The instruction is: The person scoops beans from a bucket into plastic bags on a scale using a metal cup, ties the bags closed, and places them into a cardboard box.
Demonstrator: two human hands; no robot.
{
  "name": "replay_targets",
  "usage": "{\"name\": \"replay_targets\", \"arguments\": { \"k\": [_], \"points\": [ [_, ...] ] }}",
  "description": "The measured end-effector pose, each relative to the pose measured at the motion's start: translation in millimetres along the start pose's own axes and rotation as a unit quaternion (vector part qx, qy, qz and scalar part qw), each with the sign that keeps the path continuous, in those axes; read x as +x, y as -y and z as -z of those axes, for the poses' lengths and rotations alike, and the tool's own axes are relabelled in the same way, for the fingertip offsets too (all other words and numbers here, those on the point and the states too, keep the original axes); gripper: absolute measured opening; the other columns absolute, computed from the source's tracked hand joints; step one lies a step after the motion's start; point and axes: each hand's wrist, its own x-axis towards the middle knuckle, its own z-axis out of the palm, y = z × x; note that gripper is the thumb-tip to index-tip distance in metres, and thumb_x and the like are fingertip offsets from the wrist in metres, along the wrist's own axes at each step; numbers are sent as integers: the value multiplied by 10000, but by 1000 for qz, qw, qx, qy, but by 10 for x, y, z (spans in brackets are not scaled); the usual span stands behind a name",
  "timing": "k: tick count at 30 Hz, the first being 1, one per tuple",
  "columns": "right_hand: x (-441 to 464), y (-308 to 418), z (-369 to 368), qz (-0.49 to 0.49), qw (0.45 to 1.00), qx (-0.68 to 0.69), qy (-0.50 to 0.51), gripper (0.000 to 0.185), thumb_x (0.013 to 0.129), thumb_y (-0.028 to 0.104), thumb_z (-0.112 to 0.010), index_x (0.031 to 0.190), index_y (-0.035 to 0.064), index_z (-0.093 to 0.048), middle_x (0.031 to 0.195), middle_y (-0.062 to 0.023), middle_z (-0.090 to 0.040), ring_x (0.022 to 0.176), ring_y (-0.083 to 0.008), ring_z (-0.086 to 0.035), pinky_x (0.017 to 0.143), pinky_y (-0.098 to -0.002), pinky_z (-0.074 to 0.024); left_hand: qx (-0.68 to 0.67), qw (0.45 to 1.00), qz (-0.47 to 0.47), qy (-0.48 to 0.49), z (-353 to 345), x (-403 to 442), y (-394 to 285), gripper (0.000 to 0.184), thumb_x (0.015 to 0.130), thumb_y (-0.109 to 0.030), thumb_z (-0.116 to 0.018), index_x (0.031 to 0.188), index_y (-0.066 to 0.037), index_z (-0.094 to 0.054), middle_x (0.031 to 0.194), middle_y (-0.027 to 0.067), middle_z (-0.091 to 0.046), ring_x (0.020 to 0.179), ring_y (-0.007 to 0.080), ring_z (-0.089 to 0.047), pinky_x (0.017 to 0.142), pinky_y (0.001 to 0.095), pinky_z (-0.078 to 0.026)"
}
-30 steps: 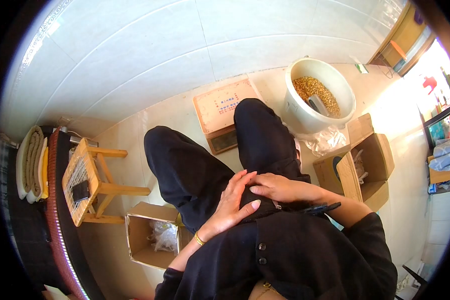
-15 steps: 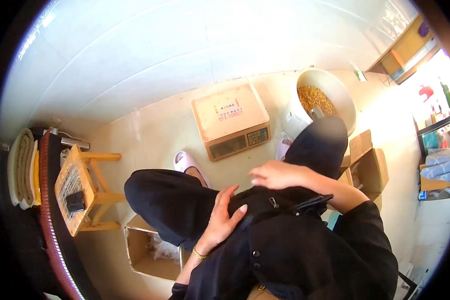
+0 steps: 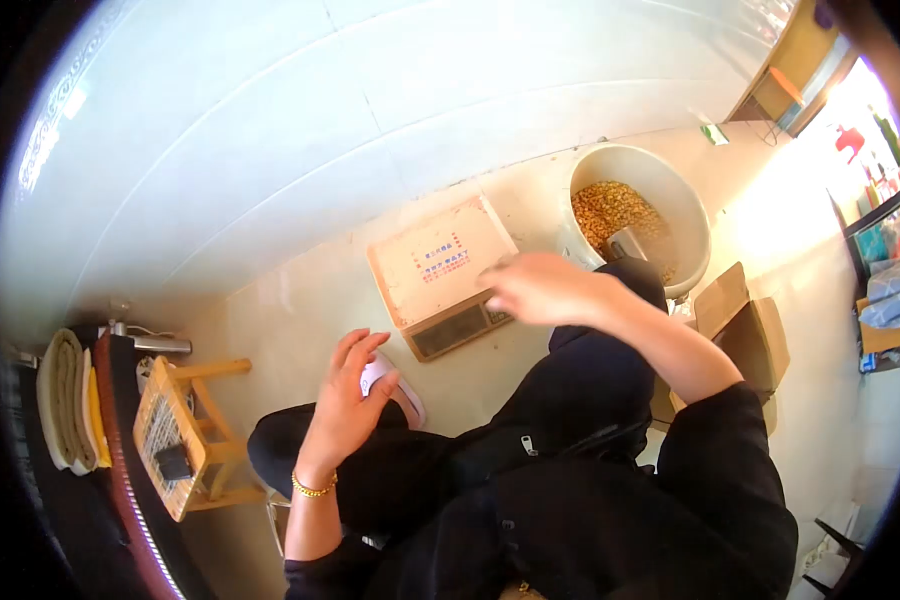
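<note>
My left hand (image 3: 348,405) is in the air above my left thigh, near a pale slipper (image 3: 410,400). Its fingers are apart and it holds nothing. My right hand (image 3: 540,290) hovers over the right front corner of a digital weighing scale (image 3: 440,262), partly covering its keypad. Its fingers are loosely stretched, with nothing visible in them. The scale has a brown flat top with printed writing and a display along the front. To its right stands a pale bucket (image 3: 692,215) of yellow grain (image 3: 615,210), with a metal scoop (image 3: 628,243) in the grain.
An open cardboard box (image 3: 760,340) stands by my right knee. On the left, a wooden stool (image 3: 205,370) bears a dark flat object (image 3: 174,462), beside a stack of folded cloth (image 3: 65,400). A tiled wall (image 3: 370,100) rises behind the scale.
Both hands have lifted away from my lap. The left has moved left and slightly up; the right has moved forward over the scale's corner. My view has tilted, and I lean forward.
</note>
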Motion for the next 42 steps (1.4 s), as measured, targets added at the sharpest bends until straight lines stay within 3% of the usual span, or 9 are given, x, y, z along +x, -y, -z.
{"name": "replay_targets", "arguments": {
  "k": [3, 7, 11, 17, 20, 21, 26, 33, 42],
  "points": [
    [291, 237, -192, 36, 992, -42, 113, 254, 861, 214, -577, 1011, 9, -589, 978, -204, -620, 951, -367, -586, 821, -448, -455, 110, 994, -18, -23, 108, 102, -55, 430, 850, -119, -615, 1260, -78, -493, 1359, 182, -397, 1190, 363, -458, 975, 398, -405],
    [579, 191, -399, 70, 988, 80, 115, 267, 858, 207, -560, 1048, 23, -592, 995, -194, -624, 972, -367, -580, 841, -443, -446, 246, 957, -44, -146, 423, -26, -23, 419, 831, -69, -616, 1239, -86, -524, 1357, 149, -433, 1211, 333, -454, 969, 394, -408],
    [680, -290, -824, -76, 990, -79, 93, 326, 868, 189, -576, 1143, 15, -559, 989, -213, -626, 974, -362, -589, 838, -434, -461, 168, 921, 83, -340, 832, -595, 444, 390, 851, -74, -597, 1235, -77, -530, 1307, 123, -479, 1126, 260, -510, 901, 345, -443],
    [579, -66, -776, 47, 997, 0, 53, 326, 846, 184, -606, 1107, -10, -581, 957, -193, -630, 969, -339, -597, 835, -417, -468, 260, 794, 298, -462, 736, -2345, 1869, 237, 848, -104, -593, 1068, -16, -575, 954, 90, -561, 817, 194, -530, 762, 331, -459],
    [551, -58, -824, 54, 997, -29, 39, 293, 845, 182, -604, 1075, 1, -593, 957, -190, -618, 973, -335, -589, 836, -414, -464, 61, 679, 476, -556, 280, -3455, 2973, 118, 834, -107, -507, 721, -80, -530, 599, 8, -491, 484, 123, -448, 408, 291, -369],
    [555, -57, -818, 49, 998, -27, 39, 293, 845, 182, -604, 1075, 1, -593, 957, -190, -618, 973, -335, -589, 836, -414, -464, -251, 651, 433, -571, 60, -3666, 3075, 85, 818, -140, -525, 736, -115, -525, 596, -2, -478, 454, 93, -429, 362, 260, -340],
    [615, -152, -907, 29, 998, -42, 44, 184, 756, 53, -551, 917, 15, -631, 869, -177, -650, 856, -345, -633, 750, -421, -497, -335, 773, 524, -126, -709, -3505, 3103, 41, 814, -127, -587, 833, -90, -589, 710, 20, -597, 540, 146, -556, 454, 281, -451],
    [609, -218, -908, -31, 987, -75, 136, 267, 850, 200, -592, 1034, 6, -593, 944, -181, -621, 947, -332, -606, 811, -428, -476, -182, 803, 555, -119, -1216, -2867, 3480, 75, 797, -93, -592, 866, -68, -607, 722, 37, -607, 548, 150, -557, 476, 291, -462],
    [599, -193, -969, -16, 993, -84, 83, 215, 773, 61, -536, 947, 24, -656, 939, -172, -659, 928, -313, -636, 796, -402, -503, -148, 808, 538, -187, -1209, -2886, 3540, 136, 777, -50, -598, 909, -38, -630, 738, 60, -620, 558, 154, -559, 504, 304, -476]
  ]
}}
